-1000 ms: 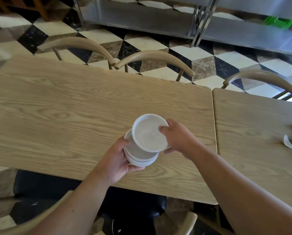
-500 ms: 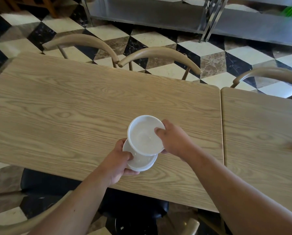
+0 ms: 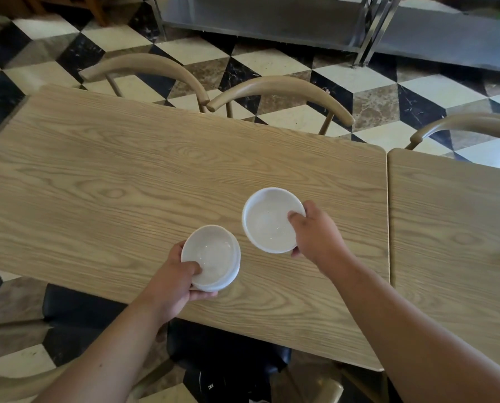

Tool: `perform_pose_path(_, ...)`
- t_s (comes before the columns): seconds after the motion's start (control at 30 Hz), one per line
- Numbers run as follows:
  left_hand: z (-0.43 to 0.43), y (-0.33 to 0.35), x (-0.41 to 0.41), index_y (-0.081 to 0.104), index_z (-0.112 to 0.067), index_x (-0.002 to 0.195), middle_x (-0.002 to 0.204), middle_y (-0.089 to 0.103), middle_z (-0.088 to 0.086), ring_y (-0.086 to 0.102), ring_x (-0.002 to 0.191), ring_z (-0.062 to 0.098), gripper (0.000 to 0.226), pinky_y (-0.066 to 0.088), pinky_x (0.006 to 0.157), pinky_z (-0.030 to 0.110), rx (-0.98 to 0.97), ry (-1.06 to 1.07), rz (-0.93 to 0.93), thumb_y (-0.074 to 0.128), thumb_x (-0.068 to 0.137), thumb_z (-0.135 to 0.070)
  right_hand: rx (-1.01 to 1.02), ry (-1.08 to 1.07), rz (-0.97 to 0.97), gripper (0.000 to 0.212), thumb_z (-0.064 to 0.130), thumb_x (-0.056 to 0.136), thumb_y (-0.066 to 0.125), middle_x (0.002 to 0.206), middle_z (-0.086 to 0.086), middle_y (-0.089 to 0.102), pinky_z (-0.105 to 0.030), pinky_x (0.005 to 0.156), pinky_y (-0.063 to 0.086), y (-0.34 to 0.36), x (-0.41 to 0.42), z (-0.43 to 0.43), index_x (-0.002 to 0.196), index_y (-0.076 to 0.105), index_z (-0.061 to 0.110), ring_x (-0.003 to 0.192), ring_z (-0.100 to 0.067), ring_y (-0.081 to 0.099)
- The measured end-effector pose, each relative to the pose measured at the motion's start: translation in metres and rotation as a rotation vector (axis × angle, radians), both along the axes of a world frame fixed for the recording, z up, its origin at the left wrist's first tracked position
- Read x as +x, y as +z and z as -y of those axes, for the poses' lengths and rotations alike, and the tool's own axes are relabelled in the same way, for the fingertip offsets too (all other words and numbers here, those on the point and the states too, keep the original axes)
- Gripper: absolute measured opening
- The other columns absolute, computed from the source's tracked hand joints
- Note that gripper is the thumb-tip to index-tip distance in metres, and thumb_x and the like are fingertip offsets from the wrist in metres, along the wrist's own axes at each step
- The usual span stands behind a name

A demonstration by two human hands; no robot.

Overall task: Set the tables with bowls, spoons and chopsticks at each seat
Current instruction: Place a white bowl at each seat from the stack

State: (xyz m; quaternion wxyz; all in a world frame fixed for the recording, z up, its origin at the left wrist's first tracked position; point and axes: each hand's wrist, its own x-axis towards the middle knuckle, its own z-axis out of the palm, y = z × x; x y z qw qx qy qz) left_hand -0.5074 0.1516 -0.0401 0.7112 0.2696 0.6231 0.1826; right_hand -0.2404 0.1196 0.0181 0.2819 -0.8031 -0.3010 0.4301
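Two wooden desks (image 3: pixel 156 175) abut, three chairs (image 3: pixel 280 91) on the far side. The left hand (image 3: pixel 173 282) grips a small stack of white bowls (image 3: pixel 211 257), exact number unclear, thumb inside the rim. The right hand (image 3: pixel 315 234) pinches one separate bowl (image 3: pixel 269 219) by its rim, above the left desk.

We see the wooden table (image 3: pixel 126 181) bare across its whole left and far stretch, so a hand could pass freely there. Near its front edge our left hand (image 3: pixel 174 282) with stacked bowls (image 3: pixel 214 257) and right hand (image 3: pixel 315 239) with one bowl (image 3: pixel 267 221) take up room, perhaps held slightly above the surface. Chair backs (image 3: pixel 280 91) line the far edge.
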Motion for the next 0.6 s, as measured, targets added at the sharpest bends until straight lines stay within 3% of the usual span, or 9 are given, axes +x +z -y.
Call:
perform_pose_path(0.1, 0.0, 0.004, -0.011, 0.044, -0.023, 0.144, 0.141, 0.052, 0.016, 0.068, 0.115, 0.049, 0.054, 0.066, 0.076, 0.059, 0.001, 0.054, 0.012, 0.045, 0.101, 0.008, -0.041, -0.017, 0.002, 0.015, 0.018, 0.106, 0.047, 0.106, -0.001, 0.062, -0.021, 0.038, 0.048, -0.025, 0.002, 0.011, 0.119, 0.054, 0.018, 0.067, -0.025, 0.07)
perform_pose_path(0.27, -0.001, 0.01, -0.019, 0.046, -0.025, 0.143, 0.137, 0.058, 0.015, 0.07, 0.111, 0.045, 0.055, 0.067, 0.066, 0.053, 0.029, 0.106, 0.043, 0.045, 0.1, 0.01, -0.123, 0.041, -0.022, 0.027, 0.012, 0.104, 0.044, 0.117, -0.006, 0.059, -0.022, 0.039, 0.05, -0.069, -0.016, 0.029, 0.128, 0.051, 0.021, 0.078, -0.028, 0.071)
perform_pose_path(0.43, -0.001, 0.01, -0.027, 0.046, -0.025, 0.146, 0.139, 0.057, 0.015, 0.069, 0.113, 0.046, 0.058, 0.067, 0.068, 0.054, 0.034, 0.135, 0.062, 0.046, 0.1, 0.01, -0.146, 0.062, -0.018, 0.019, 0.011, 0.104, 0.042, 0.105, 0.0, 0.057, -0.019, 0.037, 0.047, -0.086, -0.028, 0.033, 0.118, 0.046, 0.024, 0.076, -0.026, 0.07)
perform_pose_path(0.6, 0.001, 0.006, -0.031, 0.048, -0.026, 0.145, 0.141, 0.057, 0.015, 0.069, 0.115, 0.045, 0.057, 0.066, 0.077, 0.059, 0.035, 0.134, 0.065, 0.047, 0.1, 0.01, -0.133, 0.044, -0.029, 0.023, 0.01, 0.104, 0.041, 0.097, 0.013, 0.052, -0.027, 0.046, 0.057, -0.095, -0.034, 0.033, 0.118, 0.044, 0.028, 0.081, -0.021, 0.069)
